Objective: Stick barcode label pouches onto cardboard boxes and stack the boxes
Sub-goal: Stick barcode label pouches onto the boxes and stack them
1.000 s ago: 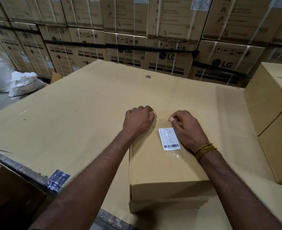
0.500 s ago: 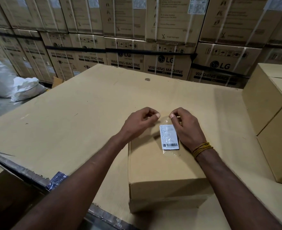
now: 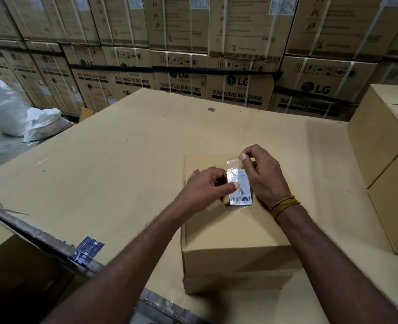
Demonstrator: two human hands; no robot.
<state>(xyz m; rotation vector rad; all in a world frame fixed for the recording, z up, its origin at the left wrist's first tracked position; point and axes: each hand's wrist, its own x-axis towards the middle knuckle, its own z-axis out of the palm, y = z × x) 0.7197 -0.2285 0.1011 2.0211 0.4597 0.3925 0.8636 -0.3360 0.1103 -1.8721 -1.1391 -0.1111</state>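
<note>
On top of the small cardboard box [image 3: 228, 230], toward its far half, lies the clear label pouch [image 3: 239, 189] with its barcode at the near end. The left hand [image 3: 205, 188] reaches in from the box's left side, its thumb tip pressing flat on the middle of the pouch, the other fingers curled loosely and holding nothing that I can see. The right hand [image 3: 261, 174] sits on the box's far right part and pinches the pouch's far end, where clear film stands lifted off the cardboard.

To do this step well, I judge the thumb should pin the middle while the lifted end is laid down and rubbed outward, so no crease or bubble is trapped and the barcode stays flat.

The box stands near the front edge of the big cardboard sheet [image 3: 123, 160]; left of and beyond the box the sheet gives open room. Right of the box, apart from it, the stacked boxes [image 3: 385, 146] wait. Beyond the sheet's far edge rises the wall of cartons [image 3: 237, 90].
</note>
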